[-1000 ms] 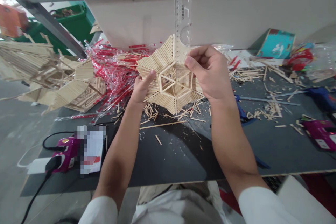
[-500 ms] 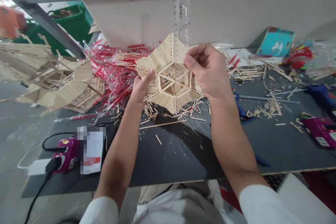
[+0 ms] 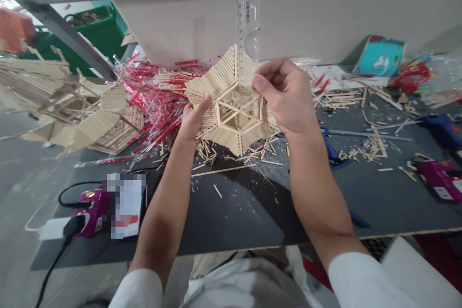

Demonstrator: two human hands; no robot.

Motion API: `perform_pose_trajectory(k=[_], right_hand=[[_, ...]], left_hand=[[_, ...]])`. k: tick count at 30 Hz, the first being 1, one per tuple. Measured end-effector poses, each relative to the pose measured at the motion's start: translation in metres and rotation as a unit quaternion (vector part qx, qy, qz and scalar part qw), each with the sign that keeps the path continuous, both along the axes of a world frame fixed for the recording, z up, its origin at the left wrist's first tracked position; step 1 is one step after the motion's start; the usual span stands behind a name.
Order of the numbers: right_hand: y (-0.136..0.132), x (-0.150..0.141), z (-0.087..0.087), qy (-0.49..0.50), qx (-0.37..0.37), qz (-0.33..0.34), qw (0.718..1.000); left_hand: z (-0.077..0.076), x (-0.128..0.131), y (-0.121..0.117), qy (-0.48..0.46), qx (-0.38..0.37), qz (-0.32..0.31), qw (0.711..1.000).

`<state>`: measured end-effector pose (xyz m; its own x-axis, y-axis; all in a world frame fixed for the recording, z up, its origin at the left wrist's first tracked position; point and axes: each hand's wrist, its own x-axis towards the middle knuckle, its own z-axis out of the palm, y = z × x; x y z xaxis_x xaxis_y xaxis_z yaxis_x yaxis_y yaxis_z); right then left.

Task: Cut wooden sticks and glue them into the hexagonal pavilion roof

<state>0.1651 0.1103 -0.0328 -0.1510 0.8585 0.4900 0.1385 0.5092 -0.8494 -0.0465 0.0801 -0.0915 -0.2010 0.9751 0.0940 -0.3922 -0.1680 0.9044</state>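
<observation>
I hold a star-shaped piece made of glued wooden sticks (image 3: 225, 96) upright over the dark table (image 3: 252, 207). My left hand (image 3: 193, 120) grips its left side, thumb pressed on the front. My right hand (image 3: 287, 98) is closed on its right side and pinches a clear plastic ruler (image 3: 247, 14) that stands up against the star. The star has a hexagonal open centre with crossing sticks.
Red-and-clear wrappers (image 3: 155, 101) lie piled behind the star. More stick-built pieces (image 3: 83, 120) sit at the left. Loose sticks and offcuts (image 3: 231, 159) litter the table. Purple glue guns lie at the left (image 3: 88, 211) and right (image 3: 438, 178). A teal box (image 3: 378, 55) leans at the back.
The star and ruler have shifted very slightly up and left in my hands. Both grips are unchanged.
</observation>
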Motion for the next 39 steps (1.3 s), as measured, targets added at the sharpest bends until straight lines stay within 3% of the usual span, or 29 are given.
perform_pose_trajectory(k=[39], right_hand=[[-0.0024,-0.0026,0.0026,0.014,-0.005,-0.009,1.000]], left_hand=[[0.0007,-0.0012,-0.0016,-0.002,0.009,-0.006,1.000]])
